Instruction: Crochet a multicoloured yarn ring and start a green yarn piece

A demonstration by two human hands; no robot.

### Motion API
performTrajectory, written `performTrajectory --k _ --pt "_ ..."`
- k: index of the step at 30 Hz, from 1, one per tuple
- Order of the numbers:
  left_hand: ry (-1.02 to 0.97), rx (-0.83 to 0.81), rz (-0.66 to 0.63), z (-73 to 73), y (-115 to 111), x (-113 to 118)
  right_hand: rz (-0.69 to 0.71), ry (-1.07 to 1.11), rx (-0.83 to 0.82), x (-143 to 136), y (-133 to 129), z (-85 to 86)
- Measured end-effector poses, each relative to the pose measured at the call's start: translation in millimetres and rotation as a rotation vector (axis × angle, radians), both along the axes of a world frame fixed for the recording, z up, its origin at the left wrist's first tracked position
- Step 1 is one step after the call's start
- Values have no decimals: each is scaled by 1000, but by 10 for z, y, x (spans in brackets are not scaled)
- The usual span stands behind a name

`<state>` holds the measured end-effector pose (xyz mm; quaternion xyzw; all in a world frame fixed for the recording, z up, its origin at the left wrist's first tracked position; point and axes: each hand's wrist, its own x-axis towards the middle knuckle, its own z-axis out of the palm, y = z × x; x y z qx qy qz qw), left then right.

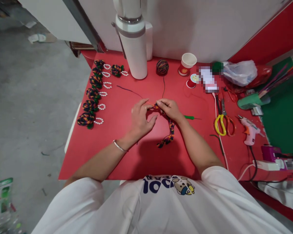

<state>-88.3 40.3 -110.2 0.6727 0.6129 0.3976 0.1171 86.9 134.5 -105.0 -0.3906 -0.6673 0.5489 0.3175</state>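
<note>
Pinching the multicoloured strip (171, 127) over the red table (114, 120), our right hand (169, 109) is pressing thumb to fingers; our left hand (140, 117) is curling loosely, thumb apart; we cannot tell if it is gripping anything. Beyond, a yarn ball (162, 67) is sitting.

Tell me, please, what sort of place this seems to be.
Probably a small craft workspace: a multicoloured yarn ball, a pink glue gun and several beaded yarn pieces lie on the red table.
</note>
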Motion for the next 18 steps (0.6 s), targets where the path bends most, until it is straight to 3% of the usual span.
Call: performTrajectory --k 3,6,9,11,16,18 --pt "-235 -125 -39 -119 108 -36 -110 -117 188 -30 21 -66" --pt "-497 -170 16 -214 160 -30 -237 -319 395 -39 34 -123" --pt "-585 -243 27 -200 159 -25 -200 -465 514 -41 25 -131" --pt "-474 -271 -15 -135 146 -43 -165 -516 542 -45 12 -122" --pt "63 -228 1 26 117 -143 -153 -587 566 -50 -4 -124" --pt "152 -210 4 43 109 -178 -158 -595 595 -50 -2 -139"
